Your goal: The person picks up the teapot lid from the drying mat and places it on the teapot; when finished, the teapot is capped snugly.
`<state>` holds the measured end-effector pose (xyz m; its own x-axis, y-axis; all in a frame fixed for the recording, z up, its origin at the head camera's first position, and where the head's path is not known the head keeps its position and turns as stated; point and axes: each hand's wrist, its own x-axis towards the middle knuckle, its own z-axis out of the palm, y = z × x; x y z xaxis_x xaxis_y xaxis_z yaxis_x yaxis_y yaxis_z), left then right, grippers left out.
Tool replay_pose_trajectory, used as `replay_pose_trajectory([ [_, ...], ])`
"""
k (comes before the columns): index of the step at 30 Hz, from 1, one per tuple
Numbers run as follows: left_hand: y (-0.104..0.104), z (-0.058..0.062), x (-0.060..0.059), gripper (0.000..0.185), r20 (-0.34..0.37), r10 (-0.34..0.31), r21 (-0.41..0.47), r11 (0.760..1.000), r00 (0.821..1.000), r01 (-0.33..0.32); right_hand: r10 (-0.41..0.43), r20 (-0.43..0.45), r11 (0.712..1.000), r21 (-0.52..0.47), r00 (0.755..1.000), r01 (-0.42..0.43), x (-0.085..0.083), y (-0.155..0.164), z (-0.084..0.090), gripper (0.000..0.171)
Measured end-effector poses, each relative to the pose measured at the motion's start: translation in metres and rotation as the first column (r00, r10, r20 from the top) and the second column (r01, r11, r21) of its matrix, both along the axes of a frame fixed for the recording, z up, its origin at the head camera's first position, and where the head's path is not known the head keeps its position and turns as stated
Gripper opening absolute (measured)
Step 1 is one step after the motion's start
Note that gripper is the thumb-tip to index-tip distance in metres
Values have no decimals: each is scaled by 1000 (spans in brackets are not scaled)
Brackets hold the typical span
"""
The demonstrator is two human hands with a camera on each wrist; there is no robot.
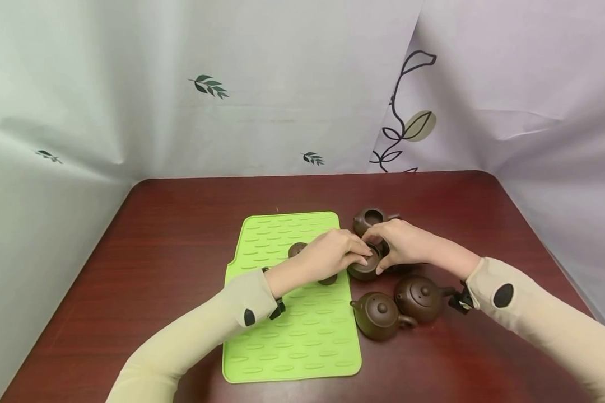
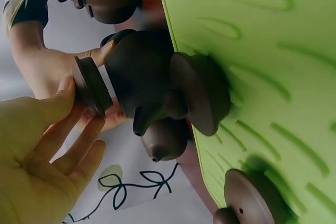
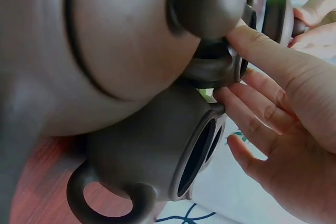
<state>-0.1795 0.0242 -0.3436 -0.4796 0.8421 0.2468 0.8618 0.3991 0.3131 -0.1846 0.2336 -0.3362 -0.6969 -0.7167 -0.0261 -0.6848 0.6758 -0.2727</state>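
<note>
The small brown teapot (image 1: pixel 365 268) sits on the table (image 1: pixel 181 224) just off the right edge of the green mat (image 1: pixel 292 324). The left hand (image 1: pixel 333 254) pinches its lid (image 2: pixel 92 86) by the rim, right at the mouth. The right hand (image 1: pixel 405 243) steadies the pot's body with its fingers curled against it. It looks like unglazed clay: stiff, breakable, fairly light, best taken by body or handle. Three more teapots (image 1: pixel 380 316) stand nearby, and two loose lids (image 2: pixel 202 93) lie on the mat.
</note>
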Motion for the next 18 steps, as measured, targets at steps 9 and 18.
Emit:
replay_pose_trajectory([
  [9,13,-1,-8,23,54,73,-16,997,996,-72,-30,12,999,27,999,30,-2,0,4,50],
  [18,16,-2,0,24,24,124,-88,989,992,-121,-4,70,1000,-19,998,5,-2,0,-2,50],
])
